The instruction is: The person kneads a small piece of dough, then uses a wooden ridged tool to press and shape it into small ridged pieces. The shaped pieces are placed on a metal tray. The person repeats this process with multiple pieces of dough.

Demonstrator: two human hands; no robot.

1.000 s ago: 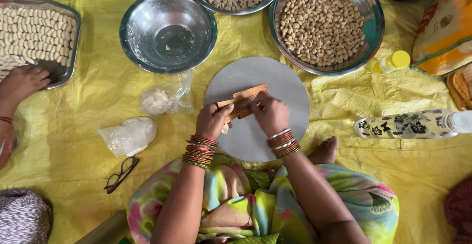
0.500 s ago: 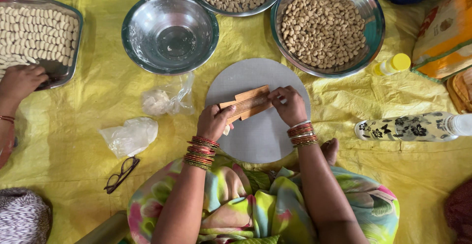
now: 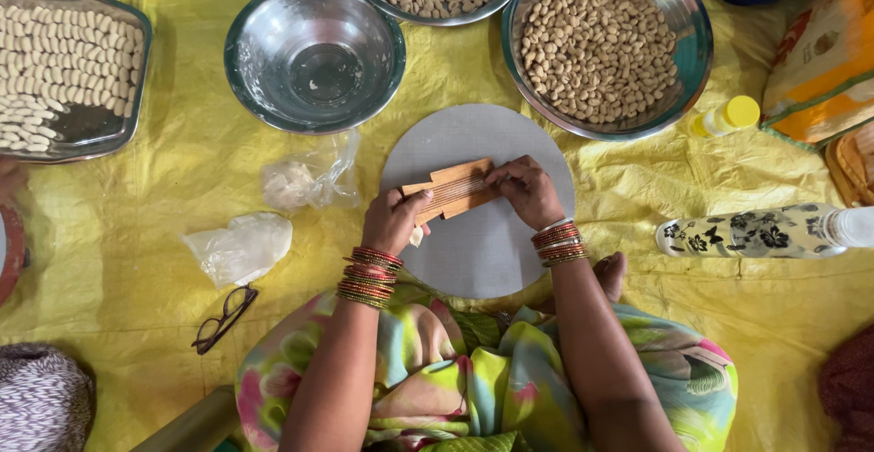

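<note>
A small ridged wooden board (image 3: 452, 190) lies tilted on a round grey board (image 3: 481, 243) in front of me. My left hand (image 3: 393, 220) grips the wooden board's near left end, and a small pale bit of dough shows just under that hand. My right hand (image 3: 527, 190) presses its fingertips on the wooden board's right end. Both wrists wear stacks of red and gold bangles.
An empty steel bowl (image 3: 314, 54) and two steel bowls of small dough pieces (image 3: 601, 47) stand beyond the board. A tray of shaped pieces (image 3: 64, 70) sits far left. Plastic bags (image 3: 238, 247), eyeglasses (image 3: 223, 318), a floral bottle (image 3: 756, 232) and a yellow-capped bottle (image 3: 726, 117) lie around on the yellow sheet.
My right hand has slid right along the wooden board to its far end. Another person's hand by the tray at far left has pulled back out of sight.
</note>
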